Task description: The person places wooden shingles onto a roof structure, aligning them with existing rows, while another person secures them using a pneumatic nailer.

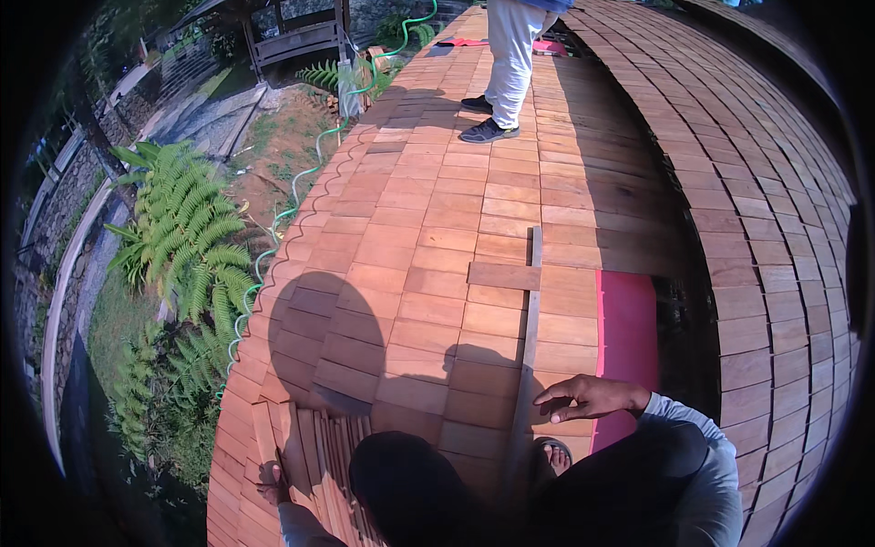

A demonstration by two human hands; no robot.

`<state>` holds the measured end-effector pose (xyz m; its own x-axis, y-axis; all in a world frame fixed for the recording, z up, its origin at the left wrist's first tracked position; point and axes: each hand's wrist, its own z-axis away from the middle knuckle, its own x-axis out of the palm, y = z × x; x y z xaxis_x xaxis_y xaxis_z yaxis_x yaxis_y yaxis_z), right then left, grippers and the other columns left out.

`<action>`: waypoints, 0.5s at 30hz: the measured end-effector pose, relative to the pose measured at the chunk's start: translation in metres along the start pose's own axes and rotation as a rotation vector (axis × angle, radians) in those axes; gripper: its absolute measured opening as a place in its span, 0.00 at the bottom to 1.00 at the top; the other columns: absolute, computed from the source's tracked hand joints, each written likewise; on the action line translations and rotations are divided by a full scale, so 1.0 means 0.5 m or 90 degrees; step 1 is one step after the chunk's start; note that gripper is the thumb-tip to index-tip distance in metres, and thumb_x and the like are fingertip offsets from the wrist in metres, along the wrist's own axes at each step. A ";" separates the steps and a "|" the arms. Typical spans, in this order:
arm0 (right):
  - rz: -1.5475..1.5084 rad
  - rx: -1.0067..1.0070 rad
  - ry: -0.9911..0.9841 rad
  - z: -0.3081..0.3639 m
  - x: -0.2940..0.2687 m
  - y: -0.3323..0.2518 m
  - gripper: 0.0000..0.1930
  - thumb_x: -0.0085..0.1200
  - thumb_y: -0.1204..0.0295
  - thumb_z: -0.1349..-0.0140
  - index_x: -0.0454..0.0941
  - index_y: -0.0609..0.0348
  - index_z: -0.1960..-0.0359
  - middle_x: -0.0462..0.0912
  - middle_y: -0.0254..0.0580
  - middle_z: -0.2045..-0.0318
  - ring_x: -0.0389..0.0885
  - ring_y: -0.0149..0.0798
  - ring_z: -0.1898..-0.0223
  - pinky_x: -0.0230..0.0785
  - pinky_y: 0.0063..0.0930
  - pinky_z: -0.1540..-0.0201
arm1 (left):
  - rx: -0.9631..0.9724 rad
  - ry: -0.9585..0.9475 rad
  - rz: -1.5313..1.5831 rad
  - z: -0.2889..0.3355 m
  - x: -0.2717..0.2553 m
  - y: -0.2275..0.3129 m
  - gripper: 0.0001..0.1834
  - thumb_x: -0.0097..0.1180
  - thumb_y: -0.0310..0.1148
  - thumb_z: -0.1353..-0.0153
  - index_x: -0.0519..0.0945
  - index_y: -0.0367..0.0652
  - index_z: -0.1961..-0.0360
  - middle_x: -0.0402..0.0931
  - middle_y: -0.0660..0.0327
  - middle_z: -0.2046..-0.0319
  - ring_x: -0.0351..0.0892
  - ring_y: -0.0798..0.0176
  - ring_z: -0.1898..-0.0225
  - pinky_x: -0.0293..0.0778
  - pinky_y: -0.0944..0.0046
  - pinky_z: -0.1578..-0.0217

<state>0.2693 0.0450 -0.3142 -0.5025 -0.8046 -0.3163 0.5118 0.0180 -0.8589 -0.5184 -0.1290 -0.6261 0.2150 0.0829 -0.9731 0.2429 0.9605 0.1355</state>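
Observation:
Low on the left, my left hand (272,483) is closed on the near end of a reddish wooden shingle (265,436); its fingers are partly hidden. Right beside it stands a tight stack of wooden shingles (330,460), placed on edge by my knee. My right hand (591,397) hovers above the roof with its fingers apart and holds nothing. Under and beyond it is a pink-red sheet (627,328). A long narrow wooden batten (530,337) runs up the roof just left of that hand. Across the batten's line lies a single shingle (503,276).
Another person (510,73) in light trousers and dark shoes stands farther up the shingled roof (428,228). A dark gap (682,337) separates it from the higher roof slope (775,273). Along the left edge runs a green hose (293,187), with ferns (187,228) below.

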 end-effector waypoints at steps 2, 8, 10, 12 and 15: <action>-0.001 0.044 0.002 0.014 -0.003 0.019 0.26 0.56 0.58 0.27 0.73 0.62 0.36 0.85 0.51 0.48 0.83 0.44 0.43 0.76 0.36 0.40 | -0.018 -0.074 -0.066 0.005 0.030 0.043 0.73 0.56 0.84 0.56 0.52 0.36 0.23 0.55 0.38 0.26 0.57 0.39 0.25 0.63 0.39 0.32; -0.098 0.084 0.000 0.026 -0.016 0.021 0.26 0.56 0.58 0.26 0.72 0.59 0.33 0.84 0.46 0.47 0.81 0.37 0.44 0.71 0.32 0.38 | 0.004 -0.188 -0.114 0.068 0.085 0.130 0.57 0.54 0.79 0.48 0.66 0.40 0.32 0.70 0.45 0.38 0.69 0.40 0.35 0.69 0.41 0.40; -0.097 0.093 0.002 0.022 -0.027 0.007 0.27 0.56 0.57 0.26 0.71 0.60 0.33 0.81 0.45 0.44 0.81 0.37 0.44 0.71 0.33 0.38 | 0.013 -0.058 -0.137 0.184 0.086 0.171 0.53 0.56 0.74 0.44 0.68 0.37 0.35 0.73 0.43 0.41 0.74 0.41 0.38 0.74 0.43 0.44; -0.103 0.073 -0.021 -0.005 -0.020 0.002 0.28 0.55 0.56 0.26 0.70 0.60 0.33 0.79 0.44 0.42 0.81 0.37 0.44 0.72 0.33 0.37 | 0.113 -0.054 -0.167 0.194 0.057 0.146 0.53 0.58 0.73 0.45 0.68 0.35 0.35 0.74 0.43 0.41 0.76 0.42 0.41 0.76 0.44 0.46; -0.086 0.069 -0.046 -0.022 -0.030 -0.002 0.29 0.54 0.54 0.26 0.70 0.60 0.32 0.79 0.44 0.42 0.80 0.37 0.42 0.71 0.34 0.36 | 0.262 -0.069 -0.201 0.211 0.067 0.120 0.54 0.61 0.72 0.47 0.67 0.34 0.35 0.74 0.43 0.41 0.79 0.42 0.45 0.78 0.46 0.48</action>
<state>0.2687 0.0635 -0.3129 -0.5222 -0.8363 -0.1673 0.5175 -0.1547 -0.8416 -0.3970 -0.0965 -0.6306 0.1629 -0.2428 -0.9563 0.6584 0.7486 -0.0779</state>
